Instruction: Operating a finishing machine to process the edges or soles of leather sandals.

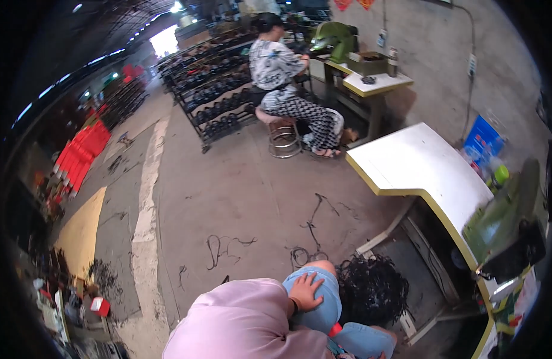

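Observation:
My left hand point(306, 293), with a black band at its wrist, lies on the thigh of my light blue denim shorts point(324, 294). Its fingers are spread and hold nothing. A wide pink sleeve point(240, 320) covers that arm. Right beside the knee is a tangled heap of black strips point(374, 290), under the edge of the table. A small red piece point(335, 329) shows between my legs. I cannot make out my right hand; only a sliver of skin shows at the lower edge, too little to name.
At my right stands a white worktable point(419, 158) with a yellow edge and a green machine point(506, 209). Ahead, a person point(276, 72) sits on a stool point(283, 137) at another green machine point(335, 40). Shoe racks point(213, 96) stand behind; black scraps point(219, 248) litter the floor.

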`<state>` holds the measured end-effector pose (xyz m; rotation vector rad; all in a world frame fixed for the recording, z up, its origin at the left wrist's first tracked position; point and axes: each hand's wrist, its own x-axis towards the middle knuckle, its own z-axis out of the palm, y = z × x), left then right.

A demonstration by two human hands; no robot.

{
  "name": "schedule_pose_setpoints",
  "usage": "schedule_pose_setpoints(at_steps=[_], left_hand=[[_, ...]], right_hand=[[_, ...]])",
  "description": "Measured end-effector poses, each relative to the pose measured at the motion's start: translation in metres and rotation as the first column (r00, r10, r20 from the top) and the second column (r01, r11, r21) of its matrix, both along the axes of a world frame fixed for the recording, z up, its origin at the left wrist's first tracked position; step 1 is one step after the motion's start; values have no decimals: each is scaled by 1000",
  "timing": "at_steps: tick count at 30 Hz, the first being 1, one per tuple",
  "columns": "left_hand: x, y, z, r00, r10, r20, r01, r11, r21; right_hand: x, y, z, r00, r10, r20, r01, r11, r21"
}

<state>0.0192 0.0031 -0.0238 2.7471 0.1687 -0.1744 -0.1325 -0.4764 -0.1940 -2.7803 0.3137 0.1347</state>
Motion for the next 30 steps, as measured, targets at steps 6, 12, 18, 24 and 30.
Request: schedule_pose_setpoints(at_steps=[6,12,18,24,30], left_hand=[[-1,1,0,1000,0,-28,-1,1000,-18],[-3,2,-2,1000,5,14,-5,999,-49],[-3,2,-2,1000,5,14,-4,999,-53],[-2,4,0,1000,3,17,-2,998,-59],[-3,5,-2,998,10,68,-6,998,-60]], right_hand=[[-12,-31,-77,992,112,61,-94,964,-248],[28,6,28,969,-33,-245,3,992,-123],[49,59,145,847,-165,-506,111,985,-135],[48,65,152,842,-169,-512,111,984,-141],[44,55,121,870,-147,-470,93,986,-135]])
